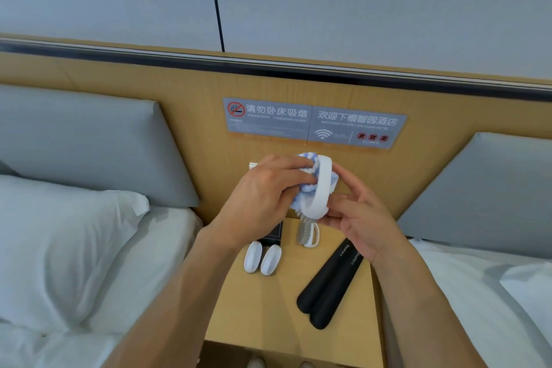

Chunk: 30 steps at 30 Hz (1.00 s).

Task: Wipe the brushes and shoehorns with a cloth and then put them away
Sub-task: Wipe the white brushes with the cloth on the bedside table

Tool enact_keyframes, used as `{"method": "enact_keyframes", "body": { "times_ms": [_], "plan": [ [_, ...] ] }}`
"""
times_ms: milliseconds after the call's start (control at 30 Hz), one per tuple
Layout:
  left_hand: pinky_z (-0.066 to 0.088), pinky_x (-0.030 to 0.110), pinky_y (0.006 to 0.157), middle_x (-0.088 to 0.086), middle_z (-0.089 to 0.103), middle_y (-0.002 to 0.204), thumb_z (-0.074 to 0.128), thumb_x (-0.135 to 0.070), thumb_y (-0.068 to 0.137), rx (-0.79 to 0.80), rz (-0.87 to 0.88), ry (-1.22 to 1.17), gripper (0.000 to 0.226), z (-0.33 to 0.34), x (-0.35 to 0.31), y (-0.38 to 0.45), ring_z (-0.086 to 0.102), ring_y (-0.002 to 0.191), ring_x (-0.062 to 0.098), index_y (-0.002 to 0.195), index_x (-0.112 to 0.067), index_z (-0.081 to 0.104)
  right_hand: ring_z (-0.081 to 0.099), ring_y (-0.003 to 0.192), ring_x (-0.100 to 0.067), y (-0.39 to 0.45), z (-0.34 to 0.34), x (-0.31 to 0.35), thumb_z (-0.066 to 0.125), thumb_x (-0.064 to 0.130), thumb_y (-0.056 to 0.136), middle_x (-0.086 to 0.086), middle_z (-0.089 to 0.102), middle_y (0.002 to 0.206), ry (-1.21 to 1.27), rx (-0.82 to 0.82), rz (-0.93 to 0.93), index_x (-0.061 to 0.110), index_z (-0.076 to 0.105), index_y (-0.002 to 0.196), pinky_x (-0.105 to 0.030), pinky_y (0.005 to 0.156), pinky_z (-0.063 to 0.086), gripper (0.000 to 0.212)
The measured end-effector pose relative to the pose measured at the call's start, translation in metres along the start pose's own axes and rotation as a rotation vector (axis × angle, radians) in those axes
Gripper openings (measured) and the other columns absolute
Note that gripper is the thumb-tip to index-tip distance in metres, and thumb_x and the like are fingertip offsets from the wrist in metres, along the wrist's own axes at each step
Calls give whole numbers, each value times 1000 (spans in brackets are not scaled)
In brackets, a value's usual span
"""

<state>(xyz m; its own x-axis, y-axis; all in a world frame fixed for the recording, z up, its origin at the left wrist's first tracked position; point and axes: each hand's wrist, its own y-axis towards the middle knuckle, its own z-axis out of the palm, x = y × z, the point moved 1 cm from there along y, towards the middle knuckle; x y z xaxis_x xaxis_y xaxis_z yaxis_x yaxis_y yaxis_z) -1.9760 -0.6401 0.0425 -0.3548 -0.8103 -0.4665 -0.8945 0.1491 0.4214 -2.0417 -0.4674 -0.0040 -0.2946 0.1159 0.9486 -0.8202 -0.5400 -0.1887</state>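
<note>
Above the light wooden worktop (286, 308) between two white-sheeted beds, the head view shows both hands raised in front of the wooden headboard panel. The right hand (355, 218) pinches a white plastic brush with a looped handle (319, 185) between thumb and fingertips; its long axis runs nearly upright, tilted slightly, with the handle facing the camera and the bristles turned away to the right. The left hand (263, 197) curls round a fluffy blue-and-white cloth (304, 188) and presses it against the brush's left side.

Down on the worktop, a second white looped-handle brush (309, 233) lies on its side, pale bristles to the left. Two small white oval brushes (263, 257) lie side by side, touching, long axes pointing away from the camera. To the right, two matte black plastic shoehorns (331, 284) lie together diagonally, broad rounded ends nearest the camera.
</note>
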Motion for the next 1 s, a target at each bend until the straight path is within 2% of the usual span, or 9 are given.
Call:
{"method": "enact_keyframes", "body": {
  "times_ms": [100,233,433,567,667,733,833,933,1000],
  "plan": [
    [39,21,98,-1,65,129,54,10,88,94,36,-37,35,-3,1,-3,54,117,10,108,-10,74,73,97,-36,1,-2,0,62,-3,91,-17,75,109,27,-10,34,33,58,134,-46,80,62,56],
    [43,16,95,-8,62,129,67,0,86,119,-68,-189,26,-5,4,-11,55,118,3,106,-15,76,75,90,-35,2,-3,0,60,-6,91,-19,75,106,72,-3,101,34,61,129,-42,70,62,56],
    [40,5,81,-12,57,120,85,-22,74,-103,-302,-167,36,15,-4,-24,57,98,0,108,-22,75,74,72,-26,4,12,-6,54,-1,96,-19,76,97,92,-36,146,34,59,129,-31,58,57,48],
    [44,12,84,-6,55,116,88,-22,70,-231,-410,-182,41,25,-10,-27,59,99,9,108,-19,75,71,84,-33,4,26,-10,53,-4,96,-21,76,101,139,-93,125,30,58,132,-36,68,59,50],
    [41,8,82,-6,53,115,88,-25,68,-265,-409,-123,41,27,-13,-25,56,97,7,106,-18,74,74,87,-31,4,33,-11,51,-7,96,-18,76,104,171,-104,110,26,59,131,-34,60,57,49],
    [39,4,81,-7,53,114,89,-25,68,-254,-388,-112,40,25,-13,-24,56,95,6,105,-17,74,75,86,-29,3,34,-11,52,-6,96,-17,76,105,182,-89,107,25,59,130,-32,59,57,47],
    [41,6,78,-8,54,110,88,-24,70,-189,-334,-178,33,16,-4,-20,57,92,4,98,-14,75,74,87,-29,0,33,-12,55,-3,95,-16,76,103,168,-53,124,26,58,131,-38,69,59,46],
    [43,9,77,-11,56,107,87,-27,71,-56,-266,-248,27,4,4,-17,59,92,4,93,-18,75,69,87,-27,-3,28,-12,57,-1,95,-13,76,105,119,-17,168,32,54,135,-38,79,56,52],
    [42,10,77,-14,57,107,87,-29,71,50,-262,-330,24,-7,11,-15,61,93,6,90,-21,73,69,87,-26,-5,23,-10,63,2,92,-11,75,106,110,38,197,35,54,136,-37,76,56,55]
  ]
}}
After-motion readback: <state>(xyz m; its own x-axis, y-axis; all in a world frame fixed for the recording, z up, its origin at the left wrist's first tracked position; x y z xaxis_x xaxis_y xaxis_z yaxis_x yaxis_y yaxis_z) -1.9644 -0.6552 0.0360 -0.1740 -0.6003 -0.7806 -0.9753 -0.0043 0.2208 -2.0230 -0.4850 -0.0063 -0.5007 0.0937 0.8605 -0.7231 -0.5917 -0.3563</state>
